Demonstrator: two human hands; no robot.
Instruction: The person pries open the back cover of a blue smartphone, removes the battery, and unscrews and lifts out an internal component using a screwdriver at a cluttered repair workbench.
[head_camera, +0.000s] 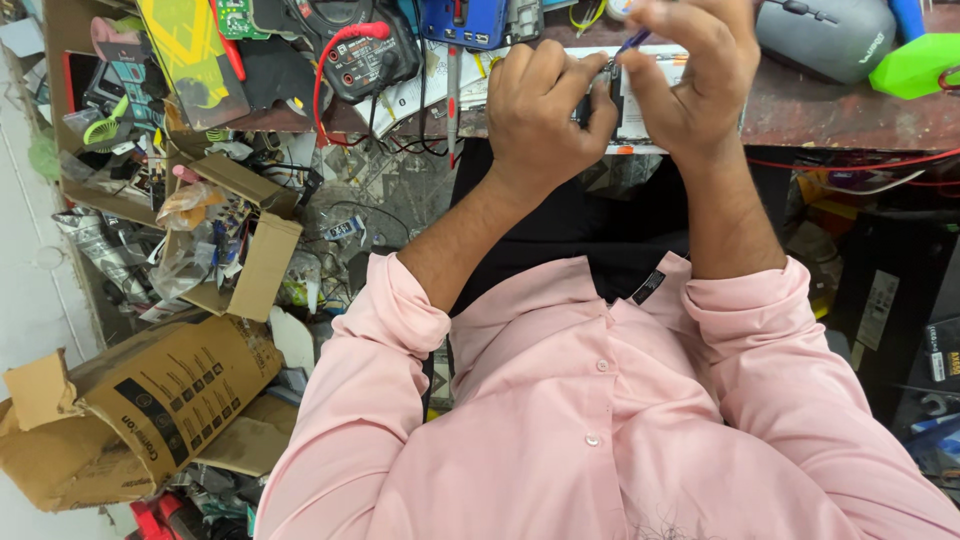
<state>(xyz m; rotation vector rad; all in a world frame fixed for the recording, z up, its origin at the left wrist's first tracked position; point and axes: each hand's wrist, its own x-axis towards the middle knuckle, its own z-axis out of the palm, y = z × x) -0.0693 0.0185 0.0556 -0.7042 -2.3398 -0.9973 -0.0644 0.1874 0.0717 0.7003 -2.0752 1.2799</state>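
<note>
Pink shirt sleeves (600, 420), rolled to the forearm, fill the 6 o'clock half of the view. Both hands meet at 12 o'clock, over the edge of a worn reddish-brown workbench (840, 115).

Left hand (545, 105): curled tight, fingers folded round a small dark device (600, 95) that shows only as a sliver between the two hands. Kind of device cannot be told; most of it is hidden by knuckles.

Right hand (690, 80): fingers bent in a pinch on a thin blue-handled tool (633, 41), held slanted, its lower end pointing down into the dark device. Tip hidden. The hands touch or nearly touch at the device.

Under the hands, a white flat sheet or tray (650, 135) lies on the bench edge.

Around:
- 11 o'clock: black meter (365, 55) with red lead (330, 70) looping over it; blue box (465, 20) just beside it toward 12.
- 1 o'clock: grey computer mouse (825, 35); bright green plastic piece (915, 65) next to it at 2 o'clock.
- 9 o'clock: open small carton (255, 255) stuffed with plastic bags and odd parts.
- 8 o'clock: large torn cardboard box (140, 410) on its side on the floor.
- 10 o'clock: yellow card (185, 45) leaning among clutter.
</note>
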